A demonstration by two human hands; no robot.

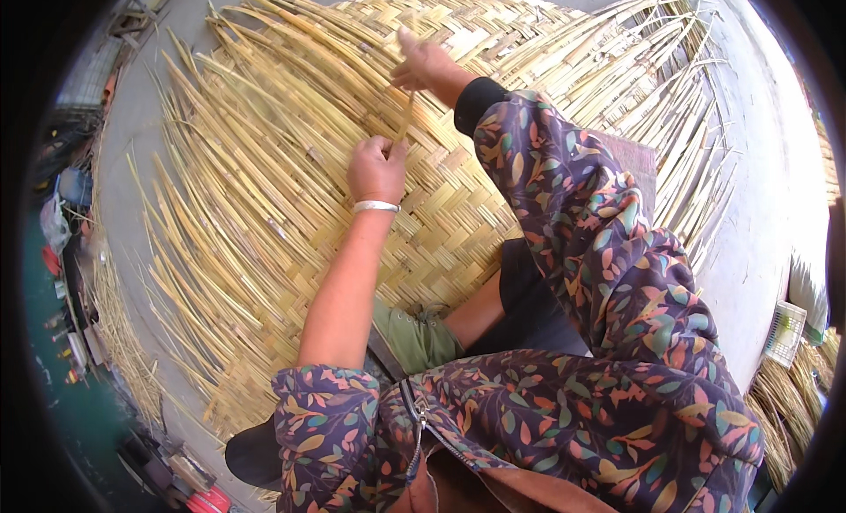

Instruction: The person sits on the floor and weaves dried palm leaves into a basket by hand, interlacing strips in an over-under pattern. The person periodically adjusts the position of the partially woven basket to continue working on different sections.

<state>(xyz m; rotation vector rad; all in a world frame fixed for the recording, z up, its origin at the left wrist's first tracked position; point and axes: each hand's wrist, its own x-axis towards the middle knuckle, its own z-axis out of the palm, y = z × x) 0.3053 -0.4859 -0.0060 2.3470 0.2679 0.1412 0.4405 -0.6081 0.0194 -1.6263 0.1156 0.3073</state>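
A large woven mat of pale yellow split-cane strips lies spread in front of me, with a diagonal weave through its middle. Long unwoven strip ends fan out on the left and more on the right. My left hand, wearing a silver bangle, is closed in a fist over the weave. From its fingers a single cane strip rises upward, blurred along its length. Farther off, my right hand hovers above the mat beside that strip, fingers stretched leftward and thumb raised.
Grey concrete floor surrounds the mat. Bundled straw and a pale plastic basket stand at the right. Along the left lie loose straw and assorted clutter. My green shoe rests at the mat's near edge.
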